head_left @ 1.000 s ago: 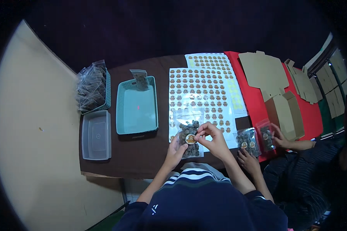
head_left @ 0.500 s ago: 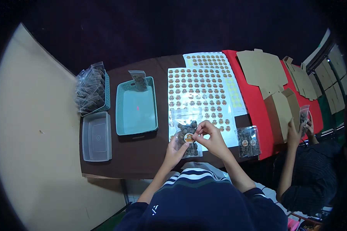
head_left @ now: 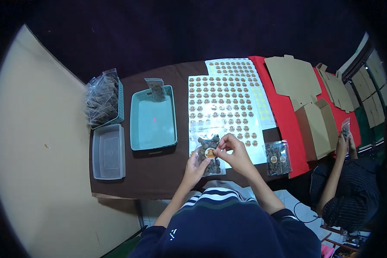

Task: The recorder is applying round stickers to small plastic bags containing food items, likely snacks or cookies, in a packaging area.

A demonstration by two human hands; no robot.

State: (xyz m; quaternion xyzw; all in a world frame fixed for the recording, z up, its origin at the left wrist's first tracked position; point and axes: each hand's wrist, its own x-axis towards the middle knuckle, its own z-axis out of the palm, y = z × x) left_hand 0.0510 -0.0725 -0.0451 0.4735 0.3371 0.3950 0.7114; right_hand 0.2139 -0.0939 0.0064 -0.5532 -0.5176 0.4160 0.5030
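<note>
Over a sticker sheet (head_left: 221, 95) I see the left hand (head_left: 194, 169) holding a clear bag (head_left: 216, 168) of dark lumps (head_left: 207, 142), the right hand (head_left: 237, 158) pinching its round label (head_left: 209, 153).

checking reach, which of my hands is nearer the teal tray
Left: your left hand grips the bag, right of the tray; your right hand, at the sticker, is farther right.
</note>
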